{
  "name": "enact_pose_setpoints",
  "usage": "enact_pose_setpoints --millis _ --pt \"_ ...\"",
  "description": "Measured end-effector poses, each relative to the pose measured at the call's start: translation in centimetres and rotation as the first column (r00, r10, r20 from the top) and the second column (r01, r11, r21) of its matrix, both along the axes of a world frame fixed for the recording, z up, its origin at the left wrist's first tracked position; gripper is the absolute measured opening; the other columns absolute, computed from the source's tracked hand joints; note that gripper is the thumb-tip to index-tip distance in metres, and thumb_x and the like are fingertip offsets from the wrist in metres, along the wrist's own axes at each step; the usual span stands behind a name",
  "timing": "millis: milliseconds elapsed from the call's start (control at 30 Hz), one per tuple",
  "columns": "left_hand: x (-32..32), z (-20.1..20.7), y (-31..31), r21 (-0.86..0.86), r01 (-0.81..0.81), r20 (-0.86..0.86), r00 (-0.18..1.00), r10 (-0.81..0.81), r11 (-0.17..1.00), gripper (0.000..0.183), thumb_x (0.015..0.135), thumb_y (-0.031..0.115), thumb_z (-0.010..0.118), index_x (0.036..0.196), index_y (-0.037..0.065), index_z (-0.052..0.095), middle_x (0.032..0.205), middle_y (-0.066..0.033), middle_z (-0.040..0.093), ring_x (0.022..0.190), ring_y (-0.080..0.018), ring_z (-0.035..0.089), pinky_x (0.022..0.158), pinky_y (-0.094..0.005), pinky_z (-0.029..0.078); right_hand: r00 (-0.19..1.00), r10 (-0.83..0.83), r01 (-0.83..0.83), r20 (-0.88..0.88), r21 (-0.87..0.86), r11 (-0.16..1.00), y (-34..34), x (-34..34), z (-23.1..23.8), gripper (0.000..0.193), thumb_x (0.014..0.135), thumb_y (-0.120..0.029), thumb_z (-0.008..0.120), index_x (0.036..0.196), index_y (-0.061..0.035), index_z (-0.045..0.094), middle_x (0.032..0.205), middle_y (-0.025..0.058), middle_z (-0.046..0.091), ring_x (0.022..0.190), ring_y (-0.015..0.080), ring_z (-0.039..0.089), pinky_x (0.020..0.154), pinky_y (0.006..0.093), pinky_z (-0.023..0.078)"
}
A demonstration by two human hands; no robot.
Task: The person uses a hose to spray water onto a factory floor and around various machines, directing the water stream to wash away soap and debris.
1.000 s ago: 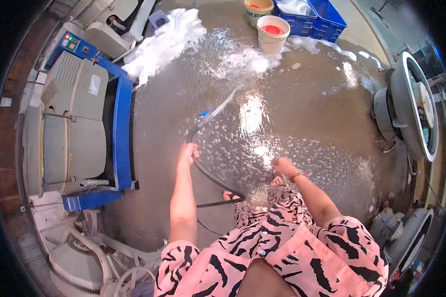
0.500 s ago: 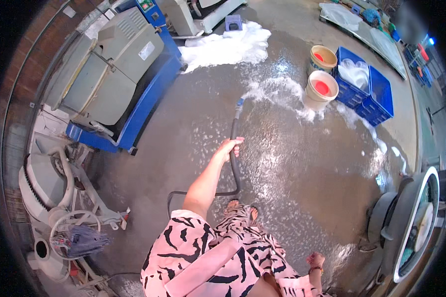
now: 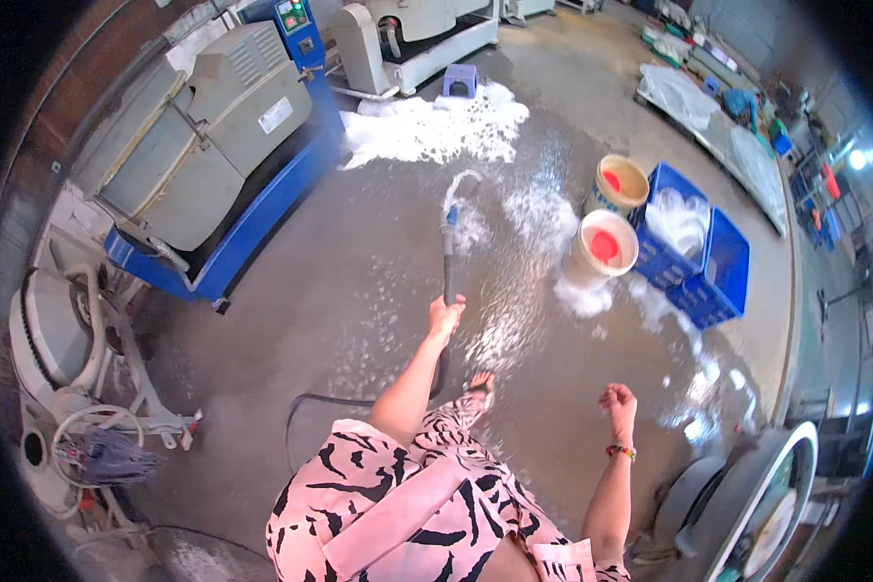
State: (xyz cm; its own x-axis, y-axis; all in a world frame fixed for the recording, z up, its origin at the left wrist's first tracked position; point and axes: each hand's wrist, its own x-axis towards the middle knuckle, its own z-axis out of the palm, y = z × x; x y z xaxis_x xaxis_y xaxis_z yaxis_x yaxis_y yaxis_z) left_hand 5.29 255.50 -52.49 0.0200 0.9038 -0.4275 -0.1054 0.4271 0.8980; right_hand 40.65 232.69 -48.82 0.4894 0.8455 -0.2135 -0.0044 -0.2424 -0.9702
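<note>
My left grip [image 3: 445,316] is wrapped around a black water hose [image 3: 448,268], my right hand [image 3: 618,400] is half-curled, contents unclear, and the wet, foam-patched floor [image 3: 310,301] could make my foot [image 3: 482,381] slip.

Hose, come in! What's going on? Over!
Left hand grips dark hose; water spouting. Right hand off it. White foam, purple stool ahead.

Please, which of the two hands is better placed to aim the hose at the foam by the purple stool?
Probably the left hand: it grips the hose, whose end points toward the foam. The right hand is away from the hose and seems empty.
</note>
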Motion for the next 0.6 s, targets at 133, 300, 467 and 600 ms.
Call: enact_pose_setpoints --millis 133,300,467,600 --pt "3.7 -3.4 6.0 0.088 -0.149 -0.310 0.935 0.170 0.985 0.013 0.074 0.005 0.058 0.086 0.008 0.059 0.057 -0.0011 0.054 0.046 -0.0086 0.049 0.039 -0.0249 0.037 0.931 0.196 -0.144 0.309 -0.183 0.972 2.4 8.0 -0.8 0.007 0.084 -0.005 0.051 0.085 0.0000 0.056 0.066 0.0050 0.057 0.058 0.0108 0.055 0.053 0.0223 0.044" --pt "7.2 -3.4 11.6 0.085 -0.280 -0.586 0.762 0.275 0.956 0.019 0.073 0.026 0.061 0.088 0.015 0.064 0.078 -0.0113 0.064 0.075 -0.0277 0.062 0.065 -0.0383 0.047 0.935 0.137 -0.045 0.328 -0.274 0.961 3.0 16.1 -3.8 0.006 0.082 -0.004 0.051 0.083 0.0010 0.055 0.062 0.0083 0.058 0.051 0.0129 0.056 0.045 0.0222 0.044" --pt "11.7 -1.2 15.1 0.043 -0.331 -0.562 0.772 0.297 0.943 0.023 0.074 0.028 0.061 0.091 0.013 0.063 0.079 -0.0129 0.064 0.077 -0.0285 0.062 0.067 -0.0387 0.047 0.943 0.239 -0.111 0.230 -0.459 0.881 8.2 22.8 -6.0 0.008 0.080 -0.003 0.051 0.082 0.0016 0.056 0.061 0.0098 0.059 0.049 0.0138 0.057 0.042 0.0233 0.044" --pt "14.3 -2.4 17.9 -0.005 -0.452 -0.601 0.715 0.358 0.892 0.026 0.074 0.030 0.060 0.093 0.014 0.062 0.081 -0.0132 0.064 0.080 -0.0294 0.061 0.069 -0.0400 0.047 0.930 0.340 -0.227 0.143 -0.505 0.833 16.7 30.2 -9.2 0.011 0.079 -0.004 0.050 0.082 0.0025 0.058 0.063 0.0114 0.060 0.047 0.0148 0.057 0.040 0.0247 0.044"
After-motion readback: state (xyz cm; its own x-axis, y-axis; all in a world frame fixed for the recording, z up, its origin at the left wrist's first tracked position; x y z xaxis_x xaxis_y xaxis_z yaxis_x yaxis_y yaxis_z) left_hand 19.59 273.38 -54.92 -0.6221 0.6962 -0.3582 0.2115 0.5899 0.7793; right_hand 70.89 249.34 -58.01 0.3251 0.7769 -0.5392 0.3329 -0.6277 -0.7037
